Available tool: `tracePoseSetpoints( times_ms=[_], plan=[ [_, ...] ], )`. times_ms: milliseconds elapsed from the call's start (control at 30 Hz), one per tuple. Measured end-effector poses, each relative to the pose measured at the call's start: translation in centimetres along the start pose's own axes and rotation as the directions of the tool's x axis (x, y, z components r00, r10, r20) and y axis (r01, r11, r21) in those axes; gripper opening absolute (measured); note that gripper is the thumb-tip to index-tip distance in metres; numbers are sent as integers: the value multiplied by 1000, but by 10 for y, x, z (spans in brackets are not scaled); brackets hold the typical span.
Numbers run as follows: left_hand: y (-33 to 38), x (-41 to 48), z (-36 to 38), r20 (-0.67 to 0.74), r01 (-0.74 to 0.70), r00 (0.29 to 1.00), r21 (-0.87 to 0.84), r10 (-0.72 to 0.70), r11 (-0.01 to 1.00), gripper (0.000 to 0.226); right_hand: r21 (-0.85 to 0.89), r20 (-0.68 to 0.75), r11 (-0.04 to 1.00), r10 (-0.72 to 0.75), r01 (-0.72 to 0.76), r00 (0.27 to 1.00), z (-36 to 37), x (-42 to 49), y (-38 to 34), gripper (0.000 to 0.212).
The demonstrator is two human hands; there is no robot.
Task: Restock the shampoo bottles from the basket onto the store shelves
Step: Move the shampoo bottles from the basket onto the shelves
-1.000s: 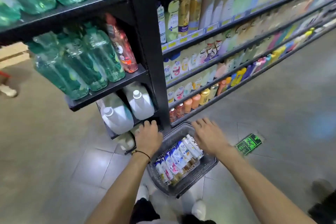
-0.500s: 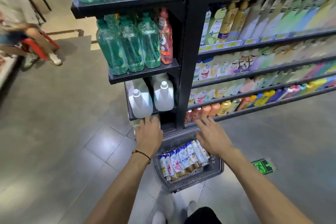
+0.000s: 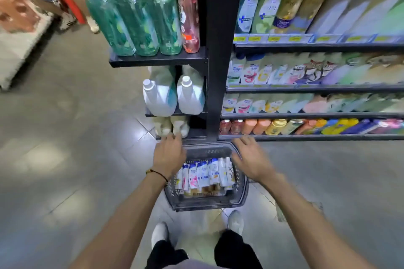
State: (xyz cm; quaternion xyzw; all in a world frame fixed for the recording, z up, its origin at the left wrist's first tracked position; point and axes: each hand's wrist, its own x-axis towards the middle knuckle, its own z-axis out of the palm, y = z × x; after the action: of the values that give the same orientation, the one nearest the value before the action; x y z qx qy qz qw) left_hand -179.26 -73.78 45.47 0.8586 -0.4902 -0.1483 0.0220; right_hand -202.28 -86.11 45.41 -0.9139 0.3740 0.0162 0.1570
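Change: within the last second the view swung square to the shelves [image 3: 306,114], while both hands stayed over the basket [image 3: 207,204].
Meaning: restocking looked not yet begun, as no bottle had been lifted out.
Left hand [image 3: 169,155]: fingers loosely straight, palm down, holding nothing; whether it touched the rim was unclear.
Right hand [image 3: 251,160]: fingers spread, empty.
Shampoo bottles [image 3: 203,173]: packed in a row inside the basket, on the floor at the shelves' foot.

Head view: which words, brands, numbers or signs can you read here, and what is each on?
No text is legible.
Shampoo bottles in the basket: labels too blurred.
Yellow price tags on the shelf edge: too blurred.
Shelved bottles: labels too blurred.
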Motion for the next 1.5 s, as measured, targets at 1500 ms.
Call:
tracePoseSetpoints(
  times_ms=[1500],
  plan=[
    [102, 191, 643, 312, 495, 864, -388, -395, 777, 49, 14, -110, 987, 164, -163, 980, 503, 84, 267, 73]
  ],
)
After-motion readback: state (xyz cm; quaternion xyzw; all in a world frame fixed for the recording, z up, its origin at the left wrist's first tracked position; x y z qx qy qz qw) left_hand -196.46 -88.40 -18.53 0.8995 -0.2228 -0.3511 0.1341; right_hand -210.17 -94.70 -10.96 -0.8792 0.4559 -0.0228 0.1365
